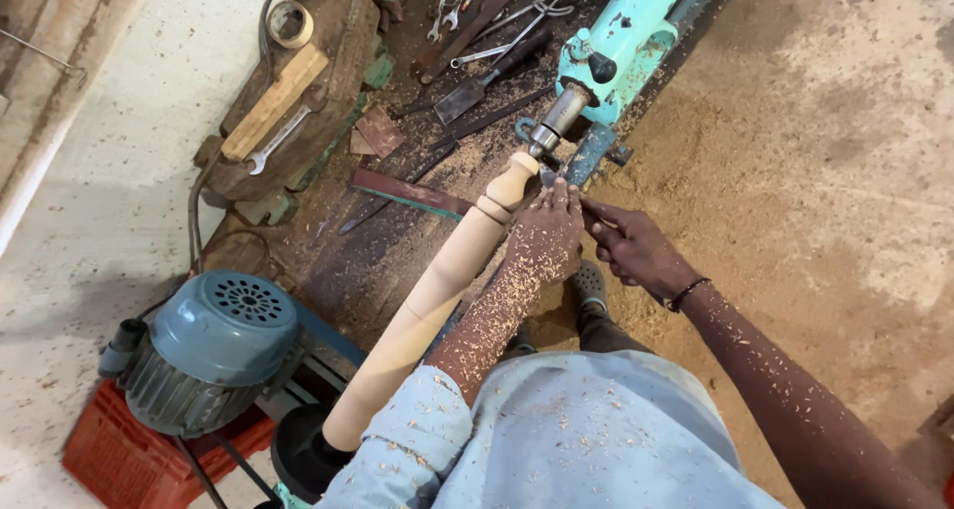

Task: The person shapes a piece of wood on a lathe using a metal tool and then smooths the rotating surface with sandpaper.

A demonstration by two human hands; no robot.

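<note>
My left hand [545, 239] lies curled over the spindle [437, 290], a long pale piece of turned wood, smooth and round, with a bulb and two fine grooves near its far end. The hand and forearm are speckled with shavings, and its fingertips reach the narrow neck just short of the tailstock [618, 42], a chipped turquoise casting whose steel centre [556, 116] meets the wood. My right hand [636, 251] is closed around a dark tool [593, 214]; only a short length shows between the two hands, and I cannot make out its tip or what kind it is. A thin dark band [688, 292] circles that wrist. The near end of the spindle disappears behind my pale blue sleeve [412, 439], which is dusted with chips, so its mounting is hidden. To the left sits a ribbed grey-blue motor [209, 350] with a perforated round cover, resting on a red plastic crate [129, 459] cut off by the frame edge. Beyond the lathe, spanners [497, 17] and chisels [477, 86] lie on a dark, chip-strewn surface, with a wooden block [276, 99] and a roll of tape [290, 24] beside them. Fine tan sawdust [795, 171] covers the floor on the right.
</note>
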